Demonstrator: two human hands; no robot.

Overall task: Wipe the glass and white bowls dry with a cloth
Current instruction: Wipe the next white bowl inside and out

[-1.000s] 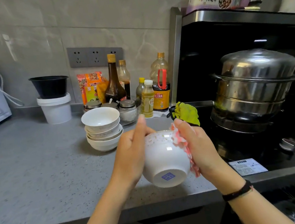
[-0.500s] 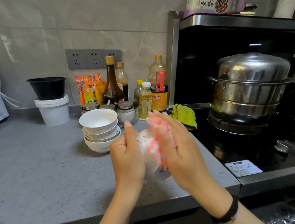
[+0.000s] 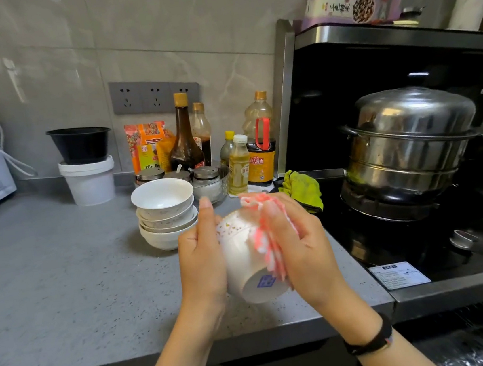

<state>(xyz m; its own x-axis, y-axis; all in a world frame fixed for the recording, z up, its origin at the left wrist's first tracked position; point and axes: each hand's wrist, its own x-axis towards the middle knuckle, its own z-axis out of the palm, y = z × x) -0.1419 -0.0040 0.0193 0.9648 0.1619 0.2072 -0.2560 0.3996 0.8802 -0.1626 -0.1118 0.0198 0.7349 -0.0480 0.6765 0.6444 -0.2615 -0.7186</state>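
Observation:
A white bowl is held tipped on its side above the grey counter, its base with a blue mark facing me. My left hand grips its left side, thumb up at the rim. My right hand presses a pink-and-white cloth against the bowl's right side and over its rim. A stack of several white bowls stands upright on the counter just behind and left of my hands. The inside of the held bowl is hidden.
Sauce bottles, jars and a snack packet line the wall behind the stack. A white tub with a black bowl on it stands at the left. A green cloth lies by the black stove, where a steel steamer pot sits.
The bowl has turned in my hands so its base faces me again. My right hand with the cloth has slid from the front of the bowl to its right side.

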